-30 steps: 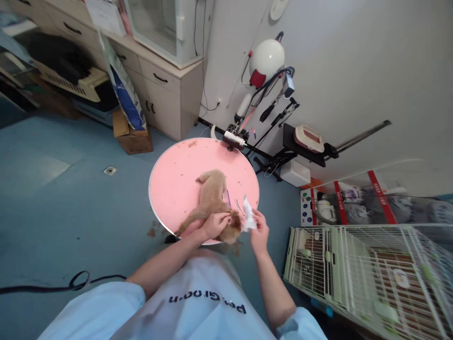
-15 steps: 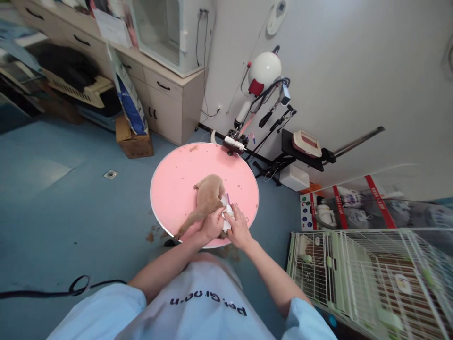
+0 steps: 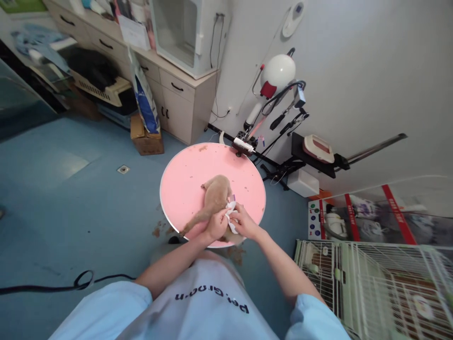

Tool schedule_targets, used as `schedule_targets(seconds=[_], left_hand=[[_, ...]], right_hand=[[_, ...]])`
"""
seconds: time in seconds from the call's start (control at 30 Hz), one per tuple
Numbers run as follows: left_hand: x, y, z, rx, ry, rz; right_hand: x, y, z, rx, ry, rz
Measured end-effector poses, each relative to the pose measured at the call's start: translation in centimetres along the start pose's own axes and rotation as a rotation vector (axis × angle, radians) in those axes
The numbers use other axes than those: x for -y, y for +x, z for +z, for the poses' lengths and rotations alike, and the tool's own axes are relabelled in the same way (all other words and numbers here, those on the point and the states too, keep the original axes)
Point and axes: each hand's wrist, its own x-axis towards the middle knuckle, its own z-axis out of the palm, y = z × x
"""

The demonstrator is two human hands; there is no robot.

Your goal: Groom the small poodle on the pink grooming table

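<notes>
Right hand (image 3: 245, 224) grip pinching white tissue (image 3: 230, 206); left hand (image 3: 217, 225) curled against it, hold unclear; dog (image 3: 216, 194) on pink tabletop (image 3: 180, 184)

1. Underfoot, a blue floor (image 3: 106, 203), a pale sheen of light across it, a small drain (image 3: 123, 169) set in.
2. Over on the left, a beige cabinet (image 3: 180, 113) with dark handles; a box (image 3: 151, 144) beside it.
3. Ahead, a plain greyish wall (image 3: 371, 71).
4. Low on the right, a wire cage (image 3: 338, 278).
</notes>
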Motion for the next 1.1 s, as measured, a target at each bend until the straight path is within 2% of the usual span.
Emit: schedule_targets(seconds=[0.2, 0.43, 0.6, 0.7, 0.8, 0.87, 0.93, 1.03, 1.1], left_hand=[[0.0, -0.7, 0.2, 0.078, -0.012, -0.002], [-0.3, -1.2, 0.7, 0.017, 0.006, -0.028], [-1.1, -1.3, 0.8, -0.077, -0.023, -0.136], [-1.3, -1.2, 1.0, -0.056, -0.048, -0.206], [-1.1, -1.0, 1.2, -0.061, -0.068, -0.188], [-1.0, -0.8, 1.3, -0.094, -0.067, -0.157], [-0.9, -0.5, 1.5, -0.136, -0.067, -0.136], [-0.7, 0.0, 1.6, -0.185, -0.119, -0.132], [-0.6, 0.4, 1.7, -0.21, -0.162, -0.15]], right_hand=[[-0.7, -1.1, 1.8, -0.077, 0.401, 0.158], [-1.1, -2.0, 3.7, -0.309, 0.887, 0.489], [-0.6, -2.1, 3.7, -0.36, 1.056, 0.608], [-0.3, -1.8, 3.8, -0.377, 1.136, 0.637], [-0.2, -1.5, 4.0, -0.412, 1.163, 0.646], [-0.2, -1.5, 3.9, -0.444, 1.097, 0.631], [0.2, -1.6, 3.5, -0.466, 0.882, 0.563], [1.4, -1.9, 2.5, -0.412, 0.304, 0.408], [2.5, -1.8, 1.8, -0.338, -0.053, 0.361]])
